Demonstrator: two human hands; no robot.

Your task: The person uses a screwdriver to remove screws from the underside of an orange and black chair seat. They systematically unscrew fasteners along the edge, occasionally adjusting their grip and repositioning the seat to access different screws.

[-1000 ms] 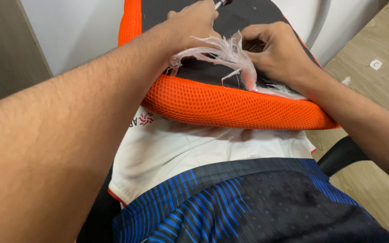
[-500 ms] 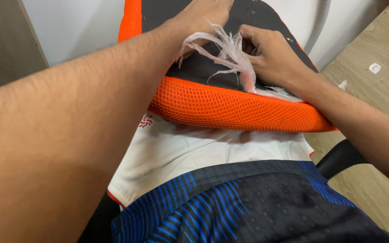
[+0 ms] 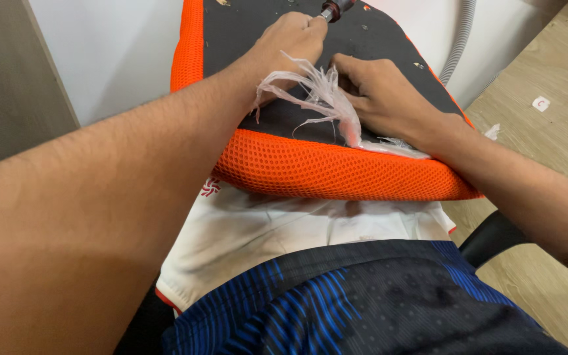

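In the head view, the left hand [image 3: 294, 43] is now further from the person than a second ago; it has moved toward the far edge of the black panel [image 3: 244, 39] of the seat cushion. Its fingers are closed around a dark tool [image 3: 334, 9], whose metal collar shows just past the knuckles at the top of the picture. What the tip touches I cannot tell, because the frame cuts it. The right hand [image 3: 389, 98] has hardly moved: it stays flat on the black panel, fingers together and pressed down, not gripping anything that I can see.

The bundle of pale plastic strips [image 3: 317, 92] lies between the two hands, a little flatter and more spread than before. Its frayed ends reach toward the left wrist, and its narrow end goes under the right palm, near the orange mesh edge [image 3: 336, 174]. To my judgement, the right hand pins the strips while the left works with the tool beyond them.

The cushion rests on the person's lap, above a white shirt [image 3: 284, 230] and blue-black shorts [image 3: 363, 302]. A grey hose [image 3: 458, 39] hangs at the far right.
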